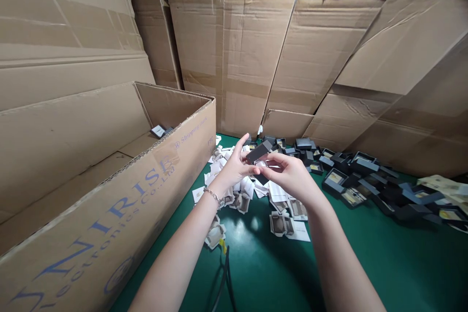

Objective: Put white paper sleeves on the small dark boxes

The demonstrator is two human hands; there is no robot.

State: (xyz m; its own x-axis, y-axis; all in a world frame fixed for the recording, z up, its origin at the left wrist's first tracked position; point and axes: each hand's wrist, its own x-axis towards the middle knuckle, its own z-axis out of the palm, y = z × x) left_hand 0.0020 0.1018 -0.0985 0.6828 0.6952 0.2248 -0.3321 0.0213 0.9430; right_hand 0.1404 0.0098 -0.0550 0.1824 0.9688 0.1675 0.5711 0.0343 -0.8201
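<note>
Small dark box point(259, 151) sits pinched between both hands above a green table point(278, 273), just past the middle of the view. Tall stacked cardboard cartons point(234, 58) wall in the table from nine o'clock round to three o'clock. At eight o'clock an open long carton point(120, 204) with blue lettering lies on its side along the table edge, a few small items at its far end. At three o'clock a heap of open dark boxes point(365, 180) spreads over the green surface, and under the hands lies a scatter of white paper inserts point(256, 200). A black cable point(224, 278) runs toward six o'clock.

Left hand point(236, 165), a thin bracelet point(214, 196) at its wrist, reaches up from seven o'clock, its fingers raised and its thumb pressed under the box's near end. Right hand point(288, 173) comes in from five o'clock, its fingertips closed narrowly on the box's lower edge. Both forearms are bare and angle inward.
</note>
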